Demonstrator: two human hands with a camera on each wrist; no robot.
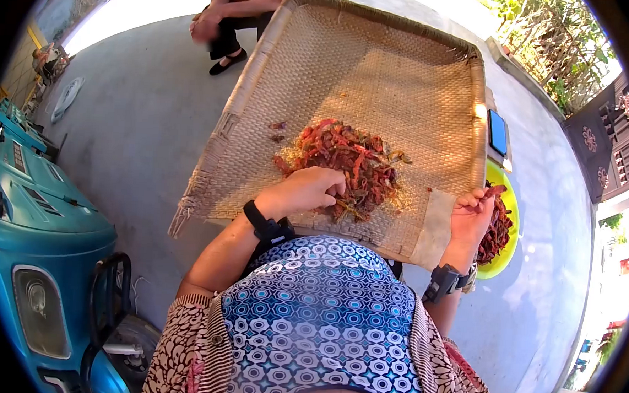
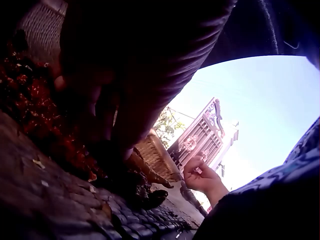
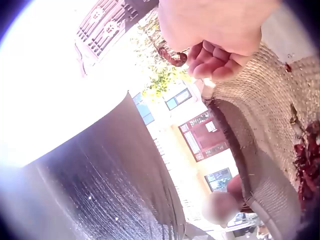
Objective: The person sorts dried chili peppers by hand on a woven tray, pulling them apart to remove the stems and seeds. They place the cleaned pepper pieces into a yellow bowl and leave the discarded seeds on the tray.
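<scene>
Chili pile point(image 1: 345, 152) up close, green bowl point(image 1: 498, 175) beside the tray point(image 1: 378, 65)
Head view: pile sat on the tray's near side, probably for easy reach; left hand point(image 1: 304, 187) bent into it, couldn't tell if gripping. Right hand point(image 1: 471, 215) pinched one chili point(image 1: 496, 190) near the bowl, likely parked there to save stretching. Left wrist: too dark to settle that grip. Right wrist: fingers curled in, chili poking out.

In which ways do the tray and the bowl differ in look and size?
The tray is tan and woven; the bowl is bright yellow-green. The tray is broad and roughly four-sided, while the bowl is smaller, with a curved rim. Both hold reddish peppers.
</scene>
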